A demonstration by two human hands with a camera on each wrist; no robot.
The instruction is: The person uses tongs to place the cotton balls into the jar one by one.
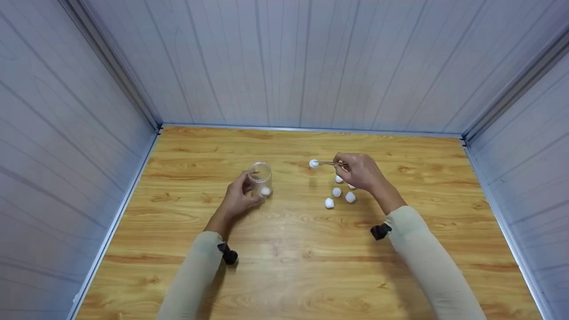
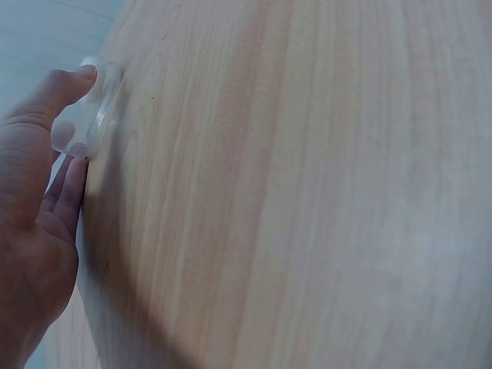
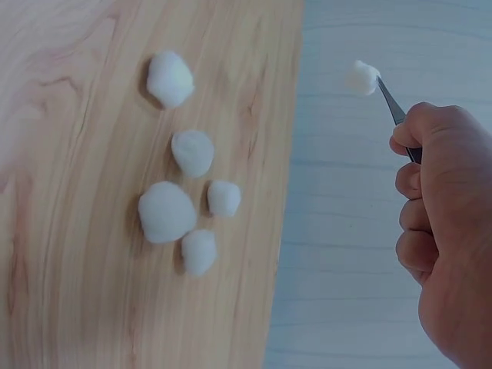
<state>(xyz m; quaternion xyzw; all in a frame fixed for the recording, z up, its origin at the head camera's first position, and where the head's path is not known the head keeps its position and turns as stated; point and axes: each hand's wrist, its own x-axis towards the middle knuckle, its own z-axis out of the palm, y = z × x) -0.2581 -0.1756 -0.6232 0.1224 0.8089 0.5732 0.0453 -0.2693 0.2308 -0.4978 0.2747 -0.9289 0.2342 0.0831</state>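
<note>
My left hand (image 1: 236,195) holds a clear, open-topped jar (image 1: 260,178) upright on the table, thumb on the near side and fingers on the far side. A white cotton ball (image 1: 265,191) lies at the jar's bottom. My right hand (image 1: 361,170) grips a pair of tweezers (image 3: 391,101), seen plainly in the right wrist view. Their tips pinch another cotton ball (image 3: 362,78), which hangs above the table to the right of the jar. Several loose cotton balls (image 3: 167,212) lie on the table below and in front of the right hand.
The wood-grain table (image 1: 275,266) is closed in by pale panel walls (image 1: 284,66) at the back and both sides. Metal edging (image 1: 311,129) runs along the table's back. A small black device (image 1: 229,254) sits at each sleeve cuff.
</note>
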